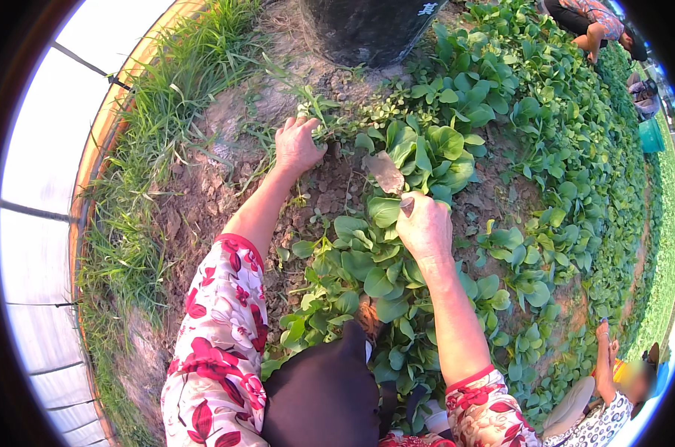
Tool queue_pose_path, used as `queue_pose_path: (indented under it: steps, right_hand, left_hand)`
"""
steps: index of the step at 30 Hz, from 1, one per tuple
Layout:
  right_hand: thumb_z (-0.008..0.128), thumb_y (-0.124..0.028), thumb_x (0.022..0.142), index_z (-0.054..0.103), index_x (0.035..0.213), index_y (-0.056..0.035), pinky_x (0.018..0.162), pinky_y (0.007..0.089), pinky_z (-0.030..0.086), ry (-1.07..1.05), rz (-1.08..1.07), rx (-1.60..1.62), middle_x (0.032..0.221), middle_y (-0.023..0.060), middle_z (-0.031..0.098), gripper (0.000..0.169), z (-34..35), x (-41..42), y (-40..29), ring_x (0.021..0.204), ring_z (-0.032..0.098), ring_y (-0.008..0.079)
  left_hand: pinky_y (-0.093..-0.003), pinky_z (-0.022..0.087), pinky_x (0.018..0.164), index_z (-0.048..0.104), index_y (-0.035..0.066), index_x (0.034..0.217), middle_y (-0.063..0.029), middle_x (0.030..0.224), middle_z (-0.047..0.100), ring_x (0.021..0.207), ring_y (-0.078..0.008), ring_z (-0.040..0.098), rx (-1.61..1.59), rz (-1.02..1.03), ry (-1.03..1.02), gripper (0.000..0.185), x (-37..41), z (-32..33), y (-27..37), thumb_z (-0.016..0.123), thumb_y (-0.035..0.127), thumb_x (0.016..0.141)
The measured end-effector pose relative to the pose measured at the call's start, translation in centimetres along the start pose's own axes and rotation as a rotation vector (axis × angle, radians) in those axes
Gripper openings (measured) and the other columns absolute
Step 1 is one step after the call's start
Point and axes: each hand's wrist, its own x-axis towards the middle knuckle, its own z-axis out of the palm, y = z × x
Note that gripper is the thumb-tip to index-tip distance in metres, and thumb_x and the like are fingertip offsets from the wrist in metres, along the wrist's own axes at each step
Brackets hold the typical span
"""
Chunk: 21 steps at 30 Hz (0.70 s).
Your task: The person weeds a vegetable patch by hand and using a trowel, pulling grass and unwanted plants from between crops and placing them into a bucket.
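Note:
My right hand [425, 228] is closed around the handle of a small flat-bladed hand tool [386, 173]. Its dirt-dulled metal blade lies against a clump of leafy greens [432, 151]. To the left, my left hand [299, 144] reaches down to low weeds [329, 120] at the edge of the bare soil [332, 179]. The thumb is spread from the fingers. The fingertips are partly hidden among the stems, so a grip on them cannot be made out. More broad-leaved greens [365, 262] grow below the tool, in front of my dark-clothed knee [320, 385].
A large black tub [365, 28] stands ahead. Tall grass [130, 223] lines the left side along a translucent sheet wall [41, 246]. Dense greens fill the right. A person in a dotted top [594, 416] crouches at lower right; another person [588, 22] bends over at upper right, near a teal bucket [651, 136].

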Motion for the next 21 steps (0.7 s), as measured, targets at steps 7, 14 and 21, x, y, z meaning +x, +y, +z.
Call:
queue_pose_path:
  steps: [7, 14, 21]
  right_hand:
    - [0.058, -0.012, 0.078, 0.068, 0.089, -0.0076, 0.068, 0.0464, 0.05, 0.055, 0.111, 0.196, 0.074, 0.0228, 0.063, 0.016, 1.8, -0.9, 0.4, 0.075, 0.062, 0.0409]
    - [0.059, -0.011, 0.078, 0.068, 0.091, -0.0042, 0.068, 0.0428, 0.05, 0.083, 0.123, 0.37, 0.076, 0.0237, 0.062, 0.016, 5.4, 0.2, 0.5, 0.077, 0.062, 0.0403]
    - [0.06, -0.012, 0.078, 0.069, 0.09, -0.0034, 0.068, 0.045, 0.052, 0.231, 0.044, 0.33, 0.075, 0.0248, 0.063, 0.017, 10.1, 5.3, -0.2, 0.073, 0.063, 0.0402]
  left_hand:
    - [-0.0387, 0.043, 0.088, 0.064, 0.011, 0.104, -0.0044, 0.105, 0.062, 0.103, -0.0243, 0.053, -0.063, -0.051, -0.007, 0.047, -0.1, -0.1, -0.6, 0.075, 0.031, 0.063]
    - [-0.0383, 0.043, 0.088, 0.065, 0.009, 0.102, -0.0048, 0.104, 0.064, 0.101, -0.0245, 0.054, -0.098, -0.037, 0.074, 0.046, -0.2, 0.5, -1.1, 0.074, 0.029, 0.062]
    - [-0.0376, 0.043, 0.089, 0.065, 0.007, 0.099, -0.0062, 0.104, 0.063, 0.101, -0.0253, 0.054, -0.164, -0.07, 0.118, 0.045, -0.3, 0.9, -0.2, 0.074, 0.026, 0.06]
